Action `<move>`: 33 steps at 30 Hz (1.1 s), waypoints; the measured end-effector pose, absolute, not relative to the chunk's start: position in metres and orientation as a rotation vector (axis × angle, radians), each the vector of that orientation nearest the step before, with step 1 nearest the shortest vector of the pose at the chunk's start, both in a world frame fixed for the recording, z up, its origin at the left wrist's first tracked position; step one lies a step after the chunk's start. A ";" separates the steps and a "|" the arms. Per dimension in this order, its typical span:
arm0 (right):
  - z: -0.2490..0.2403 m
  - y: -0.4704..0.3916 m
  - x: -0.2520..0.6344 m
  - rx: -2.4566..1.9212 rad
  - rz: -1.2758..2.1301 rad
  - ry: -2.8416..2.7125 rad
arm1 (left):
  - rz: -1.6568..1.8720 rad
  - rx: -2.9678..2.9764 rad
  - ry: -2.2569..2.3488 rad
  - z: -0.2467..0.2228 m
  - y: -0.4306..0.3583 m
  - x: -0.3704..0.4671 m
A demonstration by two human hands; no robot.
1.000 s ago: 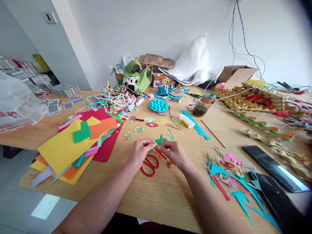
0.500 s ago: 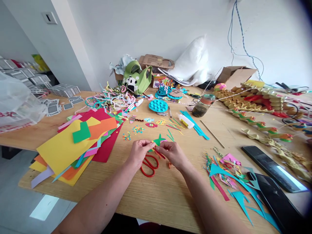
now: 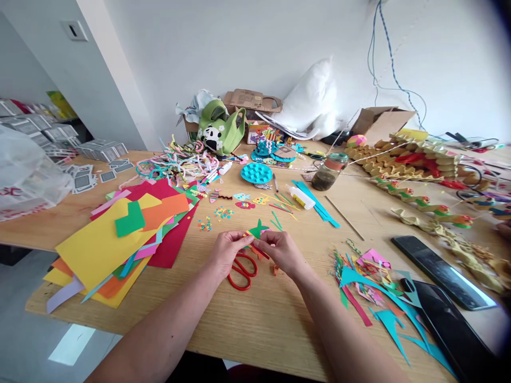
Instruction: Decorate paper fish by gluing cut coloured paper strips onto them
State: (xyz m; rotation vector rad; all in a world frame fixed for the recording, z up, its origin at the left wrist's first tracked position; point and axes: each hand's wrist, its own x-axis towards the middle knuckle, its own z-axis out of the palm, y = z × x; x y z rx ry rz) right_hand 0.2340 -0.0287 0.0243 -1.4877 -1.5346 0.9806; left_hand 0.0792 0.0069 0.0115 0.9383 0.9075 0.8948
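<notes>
My left hand and my right hand meet near the middle of the table, fingertips pinched together. Between them shows a small strip of coloured paper, partly hidden by the fingers. A green paper piece lies just beyond the fingertips, with a bit of pink beside it. Red-handled scissors rest under and between my hands, their blades hidden. Past the hands lie paper fish, coloured dots and thin green strips. A glue bottle lies on its side.
Coloured paper sheets are stacked at left. Paper scraps and two phones lie at right. Farther back are a glass jar, a blue plate, pipe cleaners and a green panda bag.
The whole view has shifted slightly, so most things appear a little farther left. My hands remain together in nearly the same pinch.
</notes>
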 end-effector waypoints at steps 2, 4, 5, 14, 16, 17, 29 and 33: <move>0.025 -0.029 0.235 -1.478 1.022 -1.534 | 0.927 0.954 0.912 0.009 0.007 0.080; 0.025 -0.029 0.236 -1.466 1.080 -1.533 | 0.951 0.956 0.910 0.008 0.008 0.080; 0.025 -0.029 0.237 -1.459 1.106 -1.537 | 0.963 0.955 0.911 0.008 0.009 0.080; 0.023 -0.028 0.235 -1.459 1.130 -1.496 | 1.001 0.941 0.897 0.005 0.012 0.079; 0.022 -0.028 0.234 -1.464 1.110 -1.483 | 0.975 0.912 0.884 0.006 0.011 0.080; 0.022 -0.028 0.234 -1.463 1.094 -1.483 | 0.958 0.892 0.878 0.007 0.010 0.080; 0.022 -0.028 0.234 -1.472 1.027 -1.480 | 0.964 0.826 0.870 0.010 0.011 0.078; 0.024 -0.028 0.233 -1.460 1.079 -1.497 | 0.999 0.842 0.906 0.008 0.013 0.077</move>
